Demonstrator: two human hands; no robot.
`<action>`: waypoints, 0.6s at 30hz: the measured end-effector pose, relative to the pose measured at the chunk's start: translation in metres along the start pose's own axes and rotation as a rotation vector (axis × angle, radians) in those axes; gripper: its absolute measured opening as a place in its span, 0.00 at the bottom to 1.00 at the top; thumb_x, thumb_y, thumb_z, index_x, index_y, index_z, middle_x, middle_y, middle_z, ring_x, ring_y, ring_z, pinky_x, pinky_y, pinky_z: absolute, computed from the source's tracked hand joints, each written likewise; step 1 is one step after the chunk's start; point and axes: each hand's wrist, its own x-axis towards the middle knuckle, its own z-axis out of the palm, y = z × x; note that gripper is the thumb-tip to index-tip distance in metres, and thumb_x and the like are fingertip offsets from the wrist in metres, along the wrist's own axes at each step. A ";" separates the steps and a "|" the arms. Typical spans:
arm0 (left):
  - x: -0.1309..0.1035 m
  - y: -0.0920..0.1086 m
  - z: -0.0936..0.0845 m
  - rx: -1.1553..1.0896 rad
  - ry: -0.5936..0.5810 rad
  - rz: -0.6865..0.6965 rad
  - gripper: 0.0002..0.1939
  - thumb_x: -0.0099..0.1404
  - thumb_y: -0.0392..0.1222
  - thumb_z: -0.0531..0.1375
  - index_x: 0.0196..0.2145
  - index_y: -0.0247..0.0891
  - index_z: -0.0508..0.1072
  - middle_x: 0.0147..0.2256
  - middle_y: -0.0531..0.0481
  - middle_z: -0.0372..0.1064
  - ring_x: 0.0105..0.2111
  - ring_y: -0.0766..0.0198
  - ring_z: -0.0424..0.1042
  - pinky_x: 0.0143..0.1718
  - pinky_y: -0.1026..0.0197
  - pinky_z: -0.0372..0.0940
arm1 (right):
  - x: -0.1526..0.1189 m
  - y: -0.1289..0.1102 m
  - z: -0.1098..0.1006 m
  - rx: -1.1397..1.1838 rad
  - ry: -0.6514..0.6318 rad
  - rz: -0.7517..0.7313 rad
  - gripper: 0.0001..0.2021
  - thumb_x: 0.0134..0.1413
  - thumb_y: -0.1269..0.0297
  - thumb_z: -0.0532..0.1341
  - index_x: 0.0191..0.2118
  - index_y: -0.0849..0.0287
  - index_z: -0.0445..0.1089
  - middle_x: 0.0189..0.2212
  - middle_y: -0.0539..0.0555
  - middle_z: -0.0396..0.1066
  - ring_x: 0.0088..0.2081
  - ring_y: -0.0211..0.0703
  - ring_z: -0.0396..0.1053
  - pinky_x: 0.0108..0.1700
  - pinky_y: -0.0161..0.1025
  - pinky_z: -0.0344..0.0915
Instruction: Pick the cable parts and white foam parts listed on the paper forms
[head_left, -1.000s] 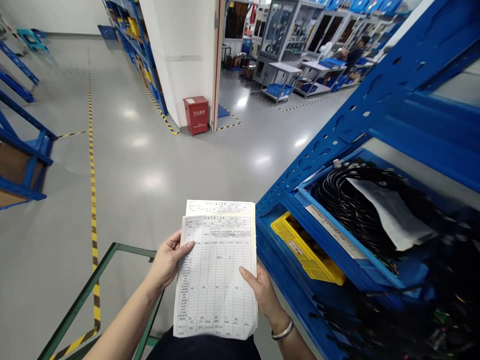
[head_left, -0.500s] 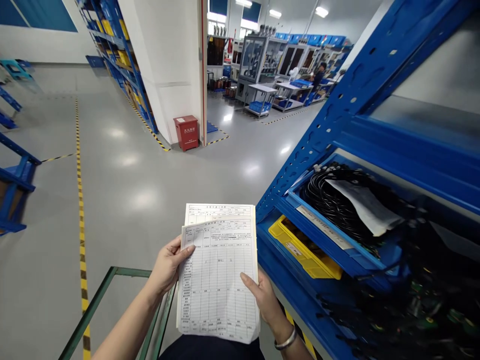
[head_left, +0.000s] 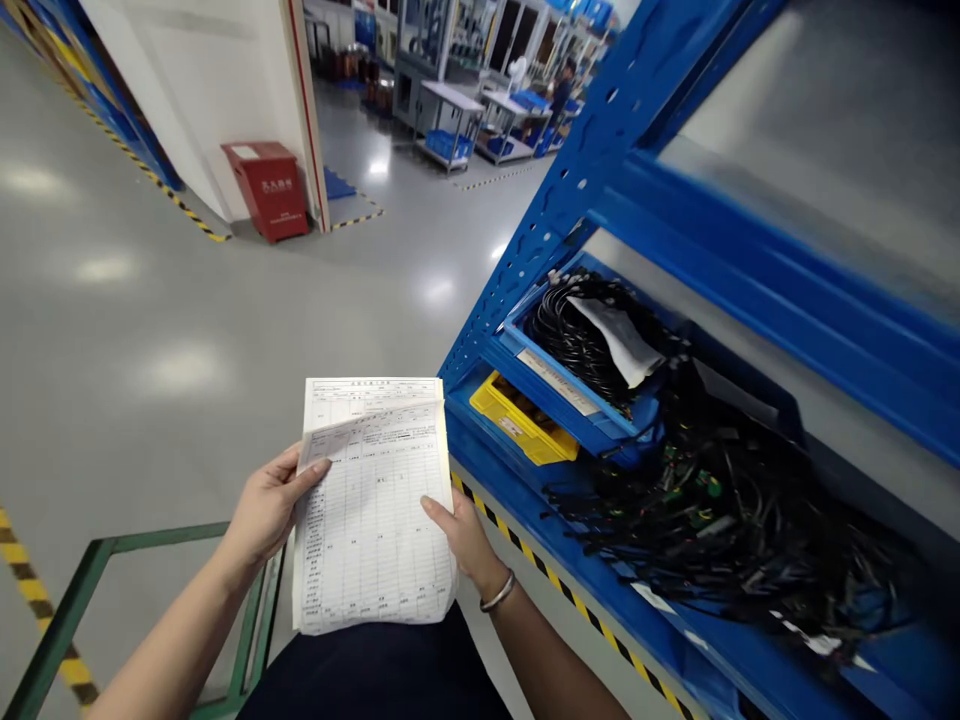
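Note:
Both my hands hold a stack of printed paper forms (head_left: 371, 500) in front of my body. My left hand (head_left: 266, 505) grips the left edge, thumb on the top sheet, whose upper corner curls. My right hand (head_left: 459, 535), with a metal bracelet at the wrist, supports the sheets from the right and underneath, thumb on top. To the right stands a blue steel shelf rack (head_left: 600, 130). On its shelf sits a blue bin (head_left: 559, 385) of coiled black cables with a white sheet on top. A loose heap of black wire harnesses (head_left: 720, 505) lies beside it.
A yellow bin (head_left: 521, 425) sits on the lower shelf under the blue bin. A green metal cart frame (head_left: 90, 570) is at lower left. Yellow-black floor tape (head_left: 525, 555) runs along the rack. A red box (head_left: 270, 190) stands by a white pillar; work tables and a person are far back.
The view has swung right and down toward the rack; the wire heap now shows. My hands and the forms sit further left in the picture, and the top sheet's upper left corner has curled.

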 end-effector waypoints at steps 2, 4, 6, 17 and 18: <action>0.008 -0.018 0.004 0.014 -0.006 -0.043 0.24 0.54 0.46 0.72 0.49 0.39 0.78 0.48 0.46 0.77 0.48 0.56 0.75 0.49 0.62 0.71 | 0.000 0.011 -0.010 0.011 0.050 0.082 0.22 0.56 0.51 0.67 0.51 0.58 0.72 0.50 0.58 0.75 0.50 0.55 0.73 0.57 0.55 0.68; 0.017 -0.039 0.010 0.030 -0.003 -0.077 0.24 0.55 0.47 0.72 0.49 0.39 0.78 0.48 0.45 0.77 0.48 0.55 0.75 0.48 0.59 0.71 | -0.001 0.022 -0.023 0.037 0.079 0.136 0.23 0.56 0.51 0.66 0.53 0.59 0.71 0.51 0.58 0.74 0.51 0.55 0.72 0.58 0.56 0.66; 0.026 -0.060 0.020 0.064 -0.006 -0.097 0.23 0.56 0.48 0.71 0.48 0.40 0.78 0.48 0.45 0.77 0.48 0.54 0.75 0.47 0.58 0.72 | 0.000 0.032 -0.041 0.074 0.100 0.180 0.23 0.57 0.52 0.66 0.54 0.59 0.71 0.51 0.59 0.74 0.52 0.55 0.72 0.58 0.56 0.66; 0.067 -0.103 0.086 0.161 0.025 -0.148 0.26 0.54 0.49 0.71 0.49 0.38 0.75 0.48 0.41 0.76 0.54 0.51 0.72 0.59 0.52 0.64 | 0.048 0.047 -0.192 0.079 0.374 0.283 0.28 0.48 0.54 0.71 0.54 0.57 0.71 0.52 0.57 0.74 0.50 0.53 0.74 0.56 0.52 0.70; 0.068 -0.104 0.087 0.193 0.041 -0.152 0.26 0.54 0.49 0.71 0.49 0.39 0.75 0.51 0.40 0.75 0.56 0.50 0.71 0.59 0.52 0.63 | 0.057 0.045 -0.210 0.050 0.447 0.279 0.30 0.45 0.53 0.72 0.54 0.57 0.71 0.52 0.57 0.74 0.49 0.53 0.74 0.55 0.51 0.71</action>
